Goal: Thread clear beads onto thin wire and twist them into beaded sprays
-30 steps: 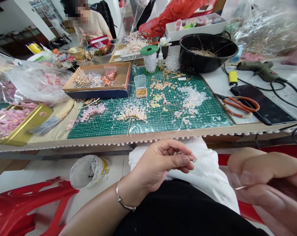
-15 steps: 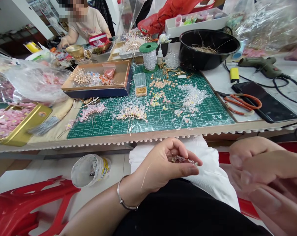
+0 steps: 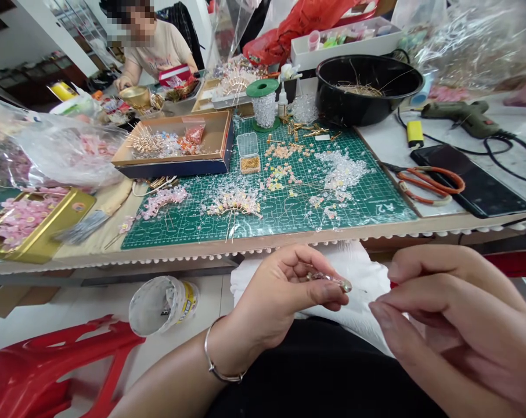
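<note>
My left hand (image 3: pixel 284 293) is held over my lap below the table edge, its thumb and fingers pinched on a small beaded piece (image 3: pixel 330 281) with clear and pinkish beads. My right hand (image 3: pixel 454 313) is close on the right, fingers curled together, its fingertips a short way from the beaded piece; what it holds, if anything, I cannot make out. A white cloth (image 3: pixel 359 273) lies on my lap under both hands. On the green cutting mat (image 3: pixel 376 200) lie loose clear and pink beads (image 3: pixel 341 168) and a beaded fan-shaped ornament (image 3: pixel 233 203).
Orange-handled scissors (image 3: pixel 424 183), a black phone (image 3: pixel 472 183), a glue gun (image 3: pixel 458 113) and a black bowl (image 3: pixel 367 87) stand right of the mat. A brown box (image 3: pixel 176 145) and gold tin (image 3: pixel 32 223) are left. Another person (image 3: pixel 152 46) works at the far end. A red stool (image 3: pixel 49 371) and plastic tub (image 3: pixel 162 302) are below.
My right hand has moved left toward the left hand, fingertips now near the beaded piece. The left hand has kept its pinch, tilting slightly.
</note>
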A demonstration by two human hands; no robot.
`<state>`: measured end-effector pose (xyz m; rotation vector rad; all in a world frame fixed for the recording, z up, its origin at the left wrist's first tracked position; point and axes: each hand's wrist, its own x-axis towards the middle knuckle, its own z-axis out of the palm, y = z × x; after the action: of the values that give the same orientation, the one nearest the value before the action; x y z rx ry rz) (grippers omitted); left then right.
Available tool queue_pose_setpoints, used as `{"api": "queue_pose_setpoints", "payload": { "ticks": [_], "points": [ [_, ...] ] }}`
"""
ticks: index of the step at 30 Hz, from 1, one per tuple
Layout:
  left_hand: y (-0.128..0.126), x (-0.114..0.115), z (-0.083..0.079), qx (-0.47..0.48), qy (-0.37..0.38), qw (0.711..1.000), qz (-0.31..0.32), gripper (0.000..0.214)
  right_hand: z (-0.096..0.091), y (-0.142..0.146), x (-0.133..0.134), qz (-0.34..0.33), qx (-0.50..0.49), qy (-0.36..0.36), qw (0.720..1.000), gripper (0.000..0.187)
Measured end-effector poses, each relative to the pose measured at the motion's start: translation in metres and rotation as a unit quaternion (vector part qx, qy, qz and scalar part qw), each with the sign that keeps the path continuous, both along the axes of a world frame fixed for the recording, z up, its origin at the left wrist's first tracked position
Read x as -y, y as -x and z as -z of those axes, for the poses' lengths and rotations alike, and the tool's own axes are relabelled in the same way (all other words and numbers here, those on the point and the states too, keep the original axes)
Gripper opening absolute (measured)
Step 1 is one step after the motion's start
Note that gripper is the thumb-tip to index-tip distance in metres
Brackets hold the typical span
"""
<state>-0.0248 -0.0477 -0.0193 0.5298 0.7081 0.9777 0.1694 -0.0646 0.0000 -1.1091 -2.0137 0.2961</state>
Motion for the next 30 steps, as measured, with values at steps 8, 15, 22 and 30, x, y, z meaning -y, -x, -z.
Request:
{"api": "queue_pose_setpoints", "payload": {
  "ticks": [8,15,22,30],
  "points": [
    [-0.0010,-0.0012,-0.0014,0.020,0.032,0.999,0.013,0.028,0.0012,0.0013,0.0023,0.005,-0.003,-0.018,1.000,0.016],
    [0.0003,-0.0012,-0.0008,-0.023,0.015,0.999,0.036,0.040,0.0002,0.0004,-0.0005,-0.016,-0.004,-0.001,1.000,0.018],
    [0.0002,-0.0003,0.0001,-0.066,0.000,0.997,0.033,0.036,-0.0039,-0.0028,0.0058,-0.009,0.011,-0.001,1.000,0.017],
    [0.0003,0.0008,-0.0004,-0.050,0.029,0.998,0.036,0.031,0.0026,0.0051,0.0012,-0.009,0.009,0.011,1.000,0.017]
  ]
}}
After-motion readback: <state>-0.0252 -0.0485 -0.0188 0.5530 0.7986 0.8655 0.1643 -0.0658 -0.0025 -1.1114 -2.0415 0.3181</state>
